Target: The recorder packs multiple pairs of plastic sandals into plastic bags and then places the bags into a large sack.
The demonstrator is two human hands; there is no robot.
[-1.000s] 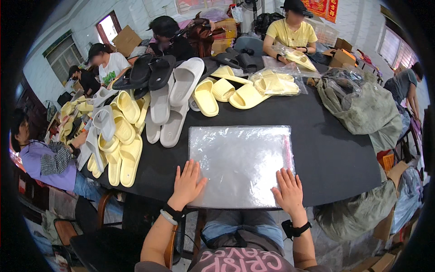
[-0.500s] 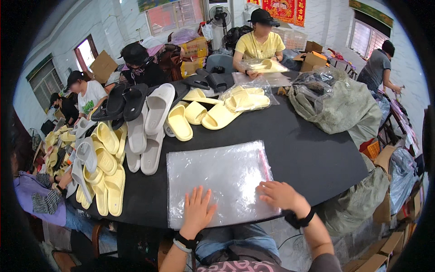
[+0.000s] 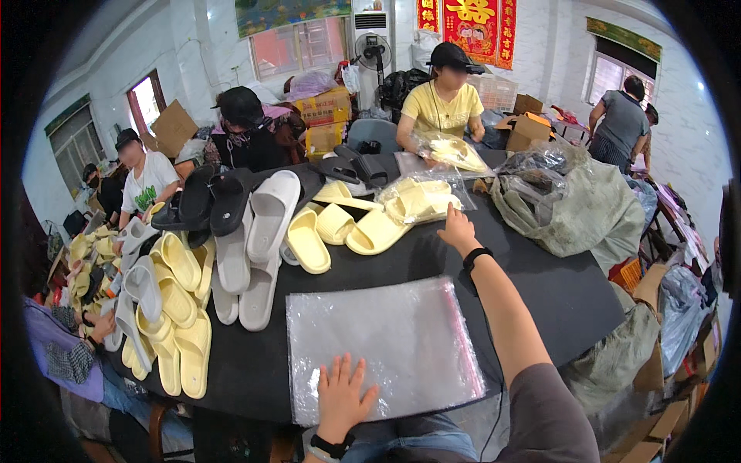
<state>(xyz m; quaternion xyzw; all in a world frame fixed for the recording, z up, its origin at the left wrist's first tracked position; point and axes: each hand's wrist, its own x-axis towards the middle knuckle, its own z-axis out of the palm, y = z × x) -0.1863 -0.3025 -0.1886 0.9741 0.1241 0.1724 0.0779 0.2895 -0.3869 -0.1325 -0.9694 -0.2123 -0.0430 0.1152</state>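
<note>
At the right hand (image 3: 457,229), a black wristband (image 3: 478,258) is being worn; at the left hand (image 3: 344,395), a second black band (image 3: 334,446) and a pale bracelet (image 3: 322,454). A short dark-grey sleeve (image 3: 554,413) and blue jeans (image 3: 424,440) are being worn also.

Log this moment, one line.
Left hand: flat on clear plastic | Right hand: outstretched at bagged yellow slippers, contact unclear | Surface: black table

The right hand (image 3: 459,231) has moved from the clear plastic (image 3: 394,332) to wrapped slippers (image 3: 419,201), perhaps touching.

The slippers (image 3: 312,248) are pale yellow, grey or black, the tabletop (image 3: 559,301) black, the bag strip (image 3: 465,337) pink.
</note>
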